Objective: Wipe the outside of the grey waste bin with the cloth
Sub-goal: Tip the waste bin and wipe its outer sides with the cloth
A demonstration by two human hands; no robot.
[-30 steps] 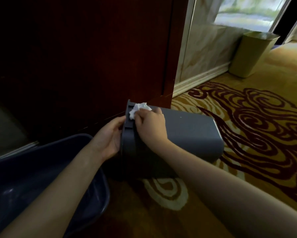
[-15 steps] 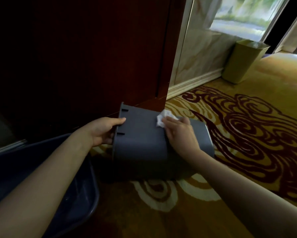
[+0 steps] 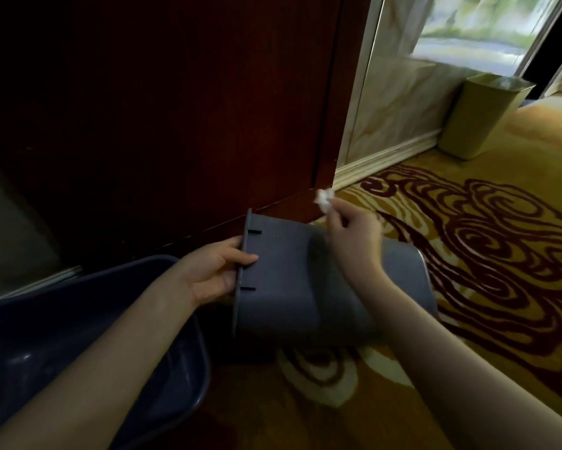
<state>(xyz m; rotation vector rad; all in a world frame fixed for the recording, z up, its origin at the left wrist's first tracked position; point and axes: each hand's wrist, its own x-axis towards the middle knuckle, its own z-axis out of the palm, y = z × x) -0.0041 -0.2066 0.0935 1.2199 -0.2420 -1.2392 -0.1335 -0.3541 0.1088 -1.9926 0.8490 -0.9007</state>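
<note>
The grey waste bin lies on its side on the patterned carpet, its open rim facing left. My left hand grips that rim, thumb over the outer wall. My right hand is raised above the bin's far side and pinches a small crumpled white cloth between its fingertips. The cloth hangs clear of the bin's surface. My right forearm crosses over the bin's right half and hides part of it.
A dark blue plastic tub sits at the lower left, under my left forearm. A dark red wooden door stands right behind the bin. A beige waste bin stands by the marble wall at the upper right.
My right hand has slid the cloth along the bin's top from the rim toward its base, then lifted it off the surface. My left hand has kept its hold on the rim.
</note>
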